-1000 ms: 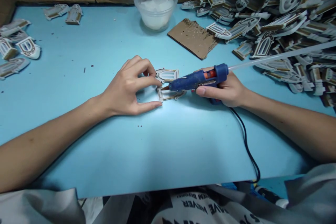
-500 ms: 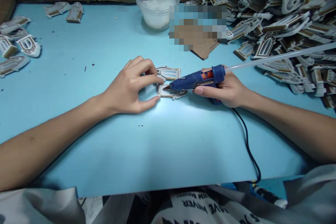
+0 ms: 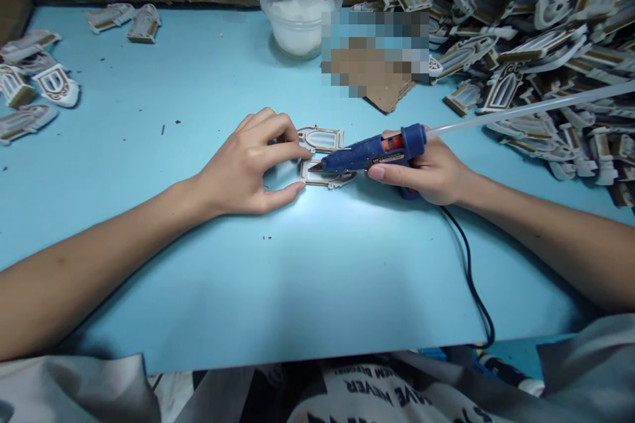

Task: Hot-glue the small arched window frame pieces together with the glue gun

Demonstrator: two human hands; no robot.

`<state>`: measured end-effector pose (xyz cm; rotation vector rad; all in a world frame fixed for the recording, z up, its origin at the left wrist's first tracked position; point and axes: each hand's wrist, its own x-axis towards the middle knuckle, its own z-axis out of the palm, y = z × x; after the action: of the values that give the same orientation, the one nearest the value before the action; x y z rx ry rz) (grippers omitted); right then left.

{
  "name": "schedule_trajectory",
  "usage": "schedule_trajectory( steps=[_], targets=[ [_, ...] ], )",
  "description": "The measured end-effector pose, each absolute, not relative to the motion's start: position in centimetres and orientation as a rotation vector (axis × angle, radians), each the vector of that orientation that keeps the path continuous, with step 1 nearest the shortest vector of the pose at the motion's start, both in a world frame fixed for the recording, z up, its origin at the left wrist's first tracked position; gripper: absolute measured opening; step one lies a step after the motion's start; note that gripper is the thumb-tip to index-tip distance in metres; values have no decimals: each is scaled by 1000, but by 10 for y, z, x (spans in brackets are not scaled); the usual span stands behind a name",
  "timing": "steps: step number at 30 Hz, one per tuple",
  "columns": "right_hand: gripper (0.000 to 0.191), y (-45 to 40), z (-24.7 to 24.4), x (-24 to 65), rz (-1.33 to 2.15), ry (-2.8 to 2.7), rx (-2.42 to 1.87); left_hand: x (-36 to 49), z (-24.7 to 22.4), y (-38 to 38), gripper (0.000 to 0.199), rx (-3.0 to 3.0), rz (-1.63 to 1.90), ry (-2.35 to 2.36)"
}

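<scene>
My right hand (image 3: 439, 172) is wrapped round a blue glue gun (image 3: 367, 153), which points left and has a long clear glue stick (image 3: 526, 109) in its back. The gun's dark tip is over the near one of two small white and gold window-shaped pieces. My left hand (image 3: 253, 168) grips that near piece (image 3: 312, 173) by its left end, between thumb and a finger. Just behind it lies the far piece (image 3: 322, 139), close to my left fingertips.
A large pile of similar pieces (image 3: 540, 46) fills the back right. A clear tub (image 3: 301, 10) with white material stands at the back, beside brown cardboard (image 3: 387, 82). More pieces (image 3: 57, 84) lie at far left. A black cable (image 3: 467, 264) runs to the front edge.
The whole view has shifted very slightly. Both hands, the glue gun and the two pieces hold almost the same places.
</scene>
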<state>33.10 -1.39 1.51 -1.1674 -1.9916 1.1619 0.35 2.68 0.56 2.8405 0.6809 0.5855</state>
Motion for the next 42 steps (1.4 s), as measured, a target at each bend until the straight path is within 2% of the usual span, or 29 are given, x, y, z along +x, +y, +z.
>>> schedule_trajectory(
  steps=[19,23,26,29,33,39,42],
  targets=[
    [49,-12,12,335,1223,-1985,-1169,5,7,26,31,2859,622,677],
    [61,-9,10,335,1337,-1891,-1093,5,6,26,34,2862,622,663],
    [66,-9,8,333,1187,-1728,-1130,5,5,27,36,2845,697,678],
    [61,-11,7,332,1035,-1652,-1226,4,4,28,38,2838,822,782],
    [54,-10,6,331,1049,-1673,-1262,4,0,28,39,2710,720,1033],
    [57,0,16,335,1260,-1698,-1172,2,4,28,23,2717,706,1064],
    [60,3,18,340,1265,-1706,-1132,2,7,28,23,2714,701,1056]
  ],
)
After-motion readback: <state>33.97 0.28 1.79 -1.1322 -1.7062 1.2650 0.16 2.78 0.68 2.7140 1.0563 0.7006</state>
